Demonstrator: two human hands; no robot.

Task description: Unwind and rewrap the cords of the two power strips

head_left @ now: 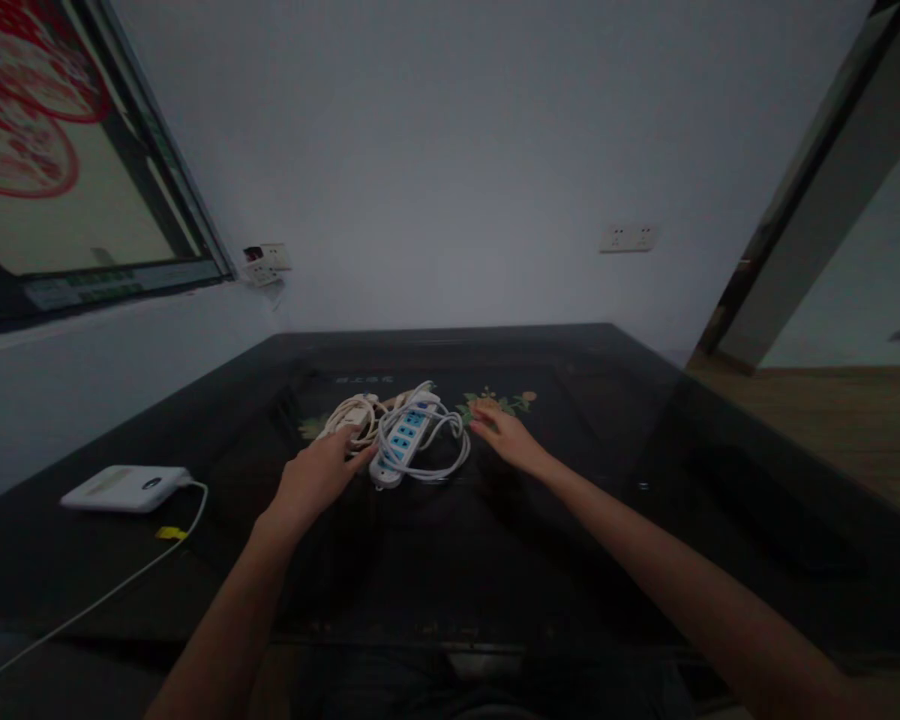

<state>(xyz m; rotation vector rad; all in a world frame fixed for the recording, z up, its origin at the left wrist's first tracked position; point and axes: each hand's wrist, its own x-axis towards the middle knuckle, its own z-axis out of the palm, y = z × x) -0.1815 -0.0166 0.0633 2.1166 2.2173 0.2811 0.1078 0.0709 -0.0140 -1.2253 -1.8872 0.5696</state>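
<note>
Two power strips with their cords looped over them lie side by side on a dark, glossy table (435,560). The white power strip (406,435) has blue socket faces, and its white cord (461,455) forms loose coils. To its left is a cream power strip (358,414) with a cream cord. My left hand (319,475) is at the near end of the cream strip, thumb and fingers apart, the thumb close to the white strip; its fingertips are partly hidden. My right hand (511,438) hovers right of the white coils, fingers spread, holding nothing.
A white box-shaped device (124,488) with a thin white cable (112,592) lies at the table's left, near a yellow tag (171,533). A dark flat object (780,520) rests at the right. Wall sockets (628,238) are behind the table; a window (82,200) is at the left.
</note>
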